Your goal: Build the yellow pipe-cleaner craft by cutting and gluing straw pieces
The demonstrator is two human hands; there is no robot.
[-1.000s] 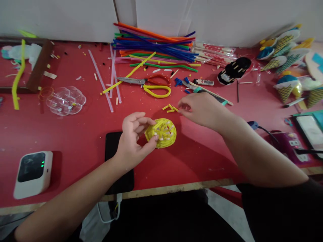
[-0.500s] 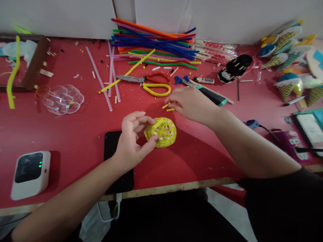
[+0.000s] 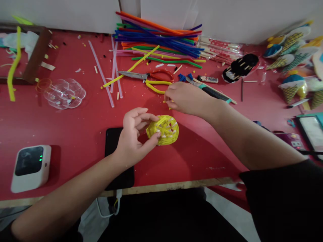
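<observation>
Clock hours are read from the yellow disc, which is at the middle of the red worktop. At 10 o'clock, farthest left, a brown-framed tray holds a crumpled white bundle; a yellow strip lies across its near rim. Between 9 and 10, a clear flower-shaped case has a few small pieces in its cups, most of them too small to name. The left hand, at 9, has its grip narrowed on the disc's left edge, thumb on the near side, fingers on the far; whether the disc is raised, I cannot tell. The right hand, at 1, curls its fingers down over yellow bits; I cannot tell whether its grip has one. Farther out at 1, clear packets contain thin sticks.
</observation>
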